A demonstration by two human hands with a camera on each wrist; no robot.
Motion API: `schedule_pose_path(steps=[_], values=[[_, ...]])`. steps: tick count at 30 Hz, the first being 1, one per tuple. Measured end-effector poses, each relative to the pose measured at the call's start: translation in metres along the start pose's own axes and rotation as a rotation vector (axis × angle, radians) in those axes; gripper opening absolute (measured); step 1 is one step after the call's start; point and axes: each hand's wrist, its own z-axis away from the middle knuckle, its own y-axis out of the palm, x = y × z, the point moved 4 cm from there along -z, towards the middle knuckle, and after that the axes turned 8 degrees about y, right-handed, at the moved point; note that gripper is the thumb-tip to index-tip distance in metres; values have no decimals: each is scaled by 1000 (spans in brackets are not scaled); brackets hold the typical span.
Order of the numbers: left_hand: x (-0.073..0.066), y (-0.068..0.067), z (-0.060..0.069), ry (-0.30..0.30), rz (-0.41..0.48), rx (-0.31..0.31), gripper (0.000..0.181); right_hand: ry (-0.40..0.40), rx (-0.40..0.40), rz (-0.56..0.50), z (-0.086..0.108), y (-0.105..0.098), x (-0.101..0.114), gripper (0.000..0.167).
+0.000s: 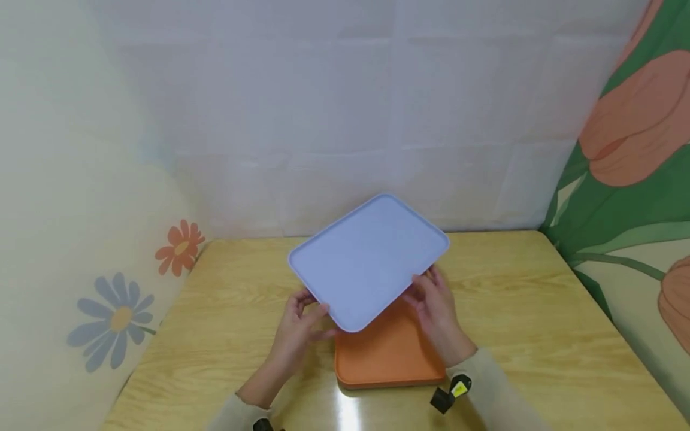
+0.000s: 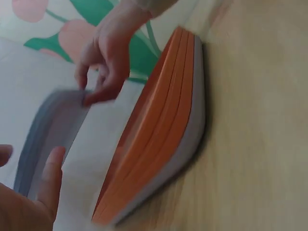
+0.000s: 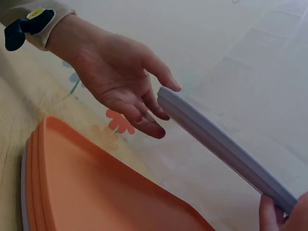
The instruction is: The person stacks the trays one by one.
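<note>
A light blue rectangular tray (image 1: 369, 263) with a low raised rim is held up at a tilt above the table. My left hand (image 1: 296, 326) holds its near-left edge, thumb at the rim and fingers beneath. My right hand (image 1: 436, 311) pinches the near-right edge. Under it lies a stack of orange trays (image 1: 390, 359), partly covered by the raised tray and my right hand. From the left wrist view, several orange trays (image 2: 166, 130) rest on a greyish tray (image 2: 198, 86) at the bottom.
The stack sits on a wood-grain table (image 1: 539, 317). A white cloth backdrop (image 1: 345, 108) hangs behind the table's far edge. Flower-patterned walls stand on both sides, with a blue flower (image 1: 115, 320) at left and a pink tulip (image 1: 638, 120) at right.
</note>
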Motion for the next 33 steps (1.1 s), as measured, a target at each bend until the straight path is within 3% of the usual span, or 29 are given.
schedule_pose_path(steps=[4,8,11,14,16,20,25,28,33], values=[[-4,-23,-20,17,-17,42,40,69,40,52,-2,-11,12,63],[-10,-39,-45,-4,54,197,38,140,163,126,-6,-25,33,65],[-13,-38,-60,-76,63,359,51,162,262,193,-10,-33,49,66],[-12,-30,-70,-158,-35,495,63,175,326,258,-14,-39,59,67],[-10,-24,-74,-184,-112,541,66,189,372,304,-16,-41,62,66],[-4,-15,-79,-187,-167,522,62,208,440,371,-21,-43,60,64],[7,-8,-84,-190,-230,424,54,212,489,451,-31,-47,57,64],[11,-7,-82,-190,-279,409,55,197,484,540,-39,-49,57,63],[15,-4,-77,-180,-270,432,57,187,429,704,-48,-53,58,65]])
